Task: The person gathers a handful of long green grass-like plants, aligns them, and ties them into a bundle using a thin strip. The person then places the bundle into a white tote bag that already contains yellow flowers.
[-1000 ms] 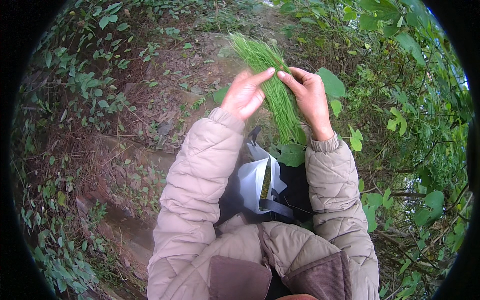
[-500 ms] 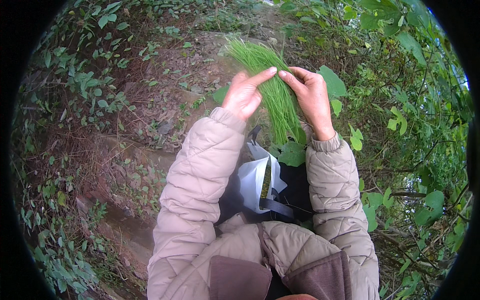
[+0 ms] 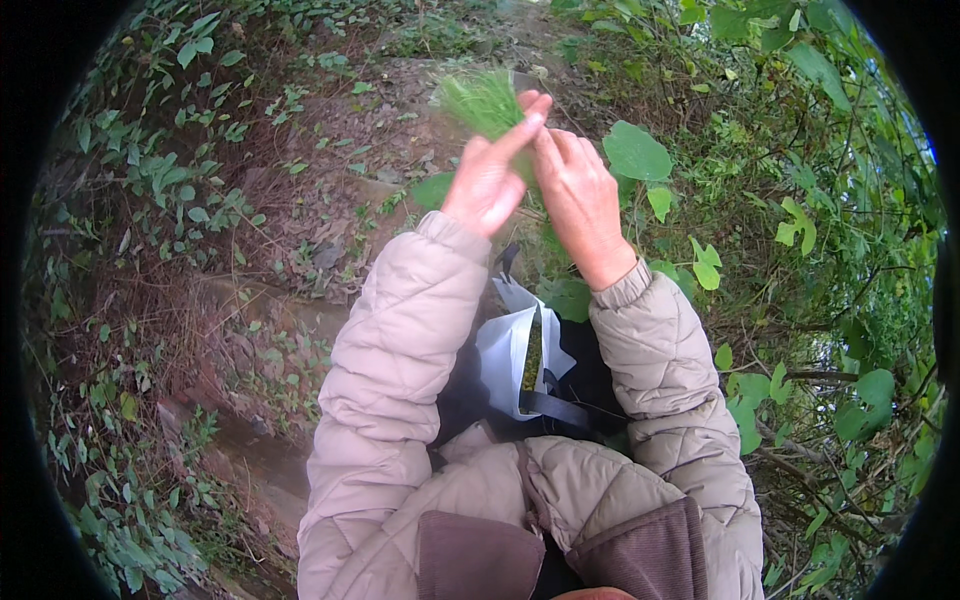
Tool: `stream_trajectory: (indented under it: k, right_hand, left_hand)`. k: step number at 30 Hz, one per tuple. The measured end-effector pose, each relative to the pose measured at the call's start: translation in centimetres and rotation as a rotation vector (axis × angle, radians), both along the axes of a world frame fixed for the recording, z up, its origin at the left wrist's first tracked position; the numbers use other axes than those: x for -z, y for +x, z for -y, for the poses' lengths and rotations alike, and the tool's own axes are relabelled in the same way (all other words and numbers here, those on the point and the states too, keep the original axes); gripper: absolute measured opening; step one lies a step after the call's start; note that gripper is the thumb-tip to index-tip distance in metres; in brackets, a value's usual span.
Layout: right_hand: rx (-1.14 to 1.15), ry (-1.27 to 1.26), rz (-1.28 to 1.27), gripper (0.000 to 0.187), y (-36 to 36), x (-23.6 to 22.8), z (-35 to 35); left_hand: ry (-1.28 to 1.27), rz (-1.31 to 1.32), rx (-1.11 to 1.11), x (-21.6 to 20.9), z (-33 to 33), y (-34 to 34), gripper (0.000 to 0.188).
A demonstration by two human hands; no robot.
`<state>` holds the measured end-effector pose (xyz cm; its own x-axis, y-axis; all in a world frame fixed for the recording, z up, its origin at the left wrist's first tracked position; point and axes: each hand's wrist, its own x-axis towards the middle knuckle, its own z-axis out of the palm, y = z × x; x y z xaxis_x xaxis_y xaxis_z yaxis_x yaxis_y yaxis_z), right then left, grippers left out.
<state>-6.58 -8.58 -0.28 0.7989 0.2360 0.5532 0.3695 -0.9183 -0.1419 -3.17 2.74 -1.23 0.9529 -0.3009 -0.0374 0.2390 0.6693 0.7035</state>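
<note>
Closest to you, well below the grip, are the brown flaps of your collar (image 3: 480, 555), with your quilted beige sleeves (image 3: 395, 350) running up either side. Between the sleeves, below the grip and toward your body, a white bag (image 3: 508, 355) stands with its mouth parted, a yellowish-green filling showing in the gap; a dark strap (image 3: 555, 408) crosses its near end, and dark cloth (image 3: 590, 355) lies around it. Farther out is the grip itself: your left hand (image 3: 490, 185), palm partly turned up, has its thumb pressed across the grass (image 3: 480, 100), pinching the bunch. Your right hand (image 3: 580, 200) shows you its back, fingers bent in against the left thumb; its fingertips are hidden, so you cannot tell whether they are closed on any stems. The grass fans out just beyond your left thumb, up and to the left of the grip, its tips blurred; most of the bunch's lower part is behind your hands. Right of the grip, near your right hand, is a broad leaf (image 3: 637, 150). Past the bunch lies brown, littered ground (image 3: 340, 170), with bushes (image 3: 150, 170) far left of the grip and denser shrubs (image 3: 810, 190) far right.
</note>
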Motion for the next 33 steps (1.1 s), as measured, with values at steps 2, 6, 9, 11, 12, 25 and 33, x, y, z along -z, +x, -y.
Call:
stream_trajectory:
  k: [2, 6, 9, 11, 12, 25, 33]
  right_hand:
    - [-0.118, 0.298, 0.003, 0.035, 0.1, -0.3, 0.0]
    - [-0.181, 1.057, -0.331, 0.032, 1.0, -1.2, 1.6]
    - [-0.154, 0.969, -0.524, 0.029, 0.8, -1.2, 1.9]
    - [-0.150, 0.880, -0.503, 0.028, 0.8, -0.9, 1.8]
    - [-0.101, 0.924, -0.515, 0.028, 0.9, -0.7, 1.7]
    - [-0.176, 1.125, -0.552, 0.026, 1.7, 0.1, 2.3]
    - [-0.135, 0.350, 0.154, 0.028, 1.2, -1.4, 1.7]
  left_hand:
    - [-0.090, -0.042, -0.005, -0.1, -0.8, 0.5, 0.037]
    - [-0.311, -0.089, 0.047, 0.1, -1.5, 1.0, 0.036]
    - [-0.340, -0.069, 0.068, 0.2, -1.0, 0.9, 0.039]
    - [-0.301, -0.038, 0.079, 0.0, -0.7, 0.6, 0.040]
    - [-0.258, -0.015, 0.086, -0.1, -0.6, 0.5, 0.040]
    - [-0.160, -0.080, 0.118, -0.4, -0.6, 0.2, 0.038]
    - [-0.189, -0.126, 0.088, 0.0, -0.7, 0.2, 0.035]
